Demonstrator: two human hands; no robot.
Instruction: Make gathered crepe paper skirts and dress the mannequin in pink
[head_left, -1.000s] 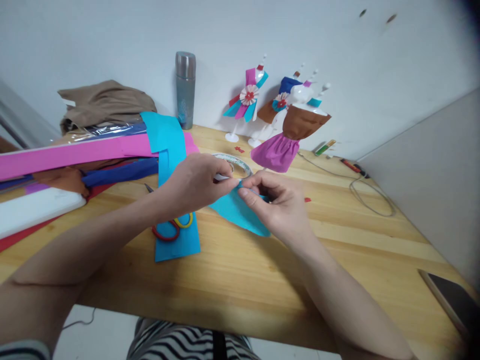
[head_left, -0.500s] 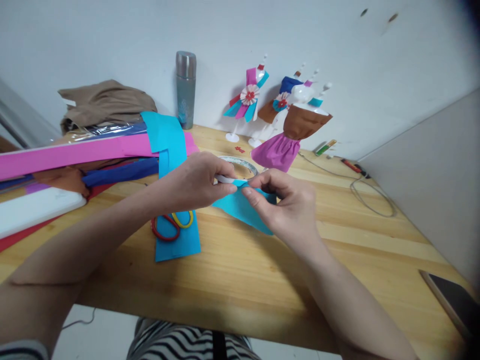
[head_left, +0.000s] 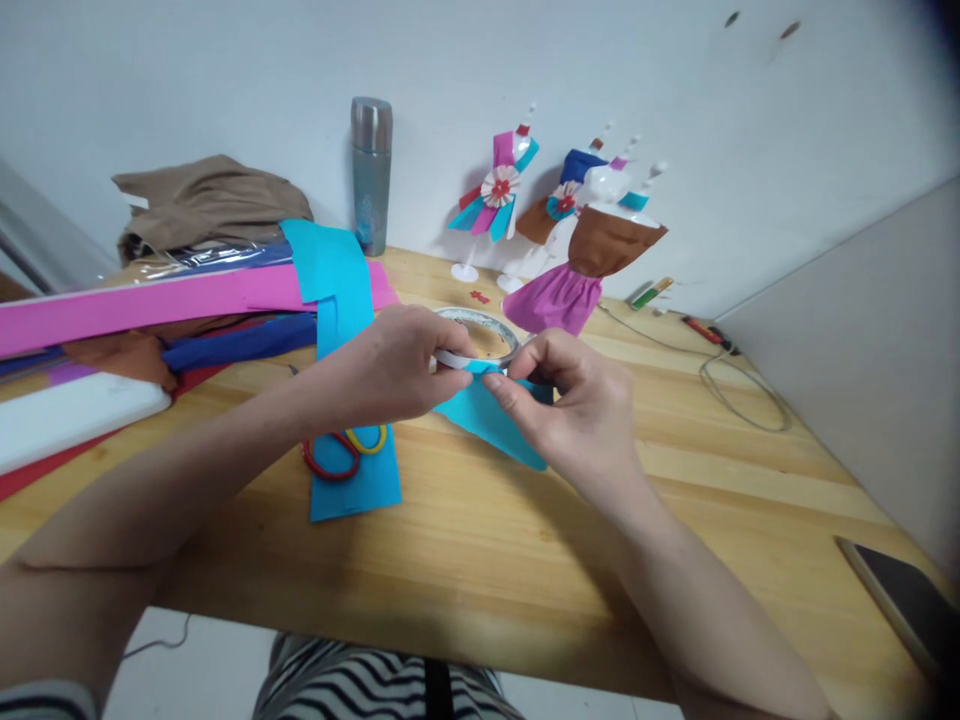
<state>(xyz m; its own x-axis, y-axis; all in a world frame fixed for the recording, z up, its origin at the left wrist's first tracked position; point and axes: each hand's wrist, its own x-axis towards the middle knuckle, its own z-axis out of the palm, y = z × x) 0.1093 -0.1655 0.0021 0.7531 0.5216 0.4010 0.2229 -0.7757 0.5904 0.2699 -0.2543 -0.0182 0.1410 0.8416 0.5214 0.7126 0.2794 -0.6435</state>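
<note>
A white tape roll [head_left: 450, 357] is pinched at its near edge by my left hand [head_left: 409, 360], its ring standing out beyond the fingers. My right hand [head_left: 574, 395] grips the top edge of a blue piece of cloth or paper [head_left: 491, 420], which hangs below the ring between both hands. Left of it, scissors [head_left: 331, 470] with red and yellow handles rest on a blue strip [head_left: 375, 492]. Whether the tape sticks to the blue piece is hidden by my fingertips.
Dressed white doll stands [head_left: 615, 240] are at the back by the wall, near a thermos [head_left: 372, 190]. Coloured strips [head_left: 150, 310] and brown cloth [head_left: 217, 205] pile up at left. A cable [head_left: 750, 395] and phone [head_left: 896, 605] lie at right.
The tape ring's hole shows a little more, and the blue piece has shifted slightly between my hands. Both hands keep nearly the same place and grip.
</note>
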